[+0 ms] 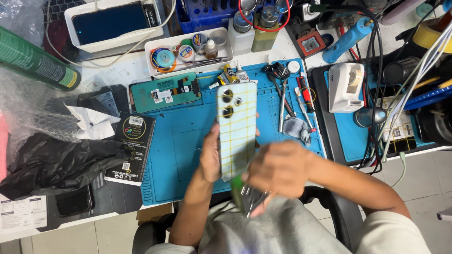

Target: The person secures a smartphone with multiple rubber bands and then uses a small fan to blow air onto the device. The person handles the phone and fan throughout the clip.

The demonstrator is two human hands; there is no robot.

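Blurred tool (248, 196) under right hand (278, 168)

Left hand (210, 157) holds a pale phone (237, 129) upright above the blue mat (183, 141); right hand (278, 168), blurred, at its lower end.

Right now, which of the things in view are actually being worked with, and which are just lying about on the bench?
In hand:
left hand holding the pale phone upright, back showing
right hand at the phone's lower end, gripping a blurred green tool

Lying about:
blue work mat
spare screen panel
black box
tweezers
white parts tray
tape dispenser
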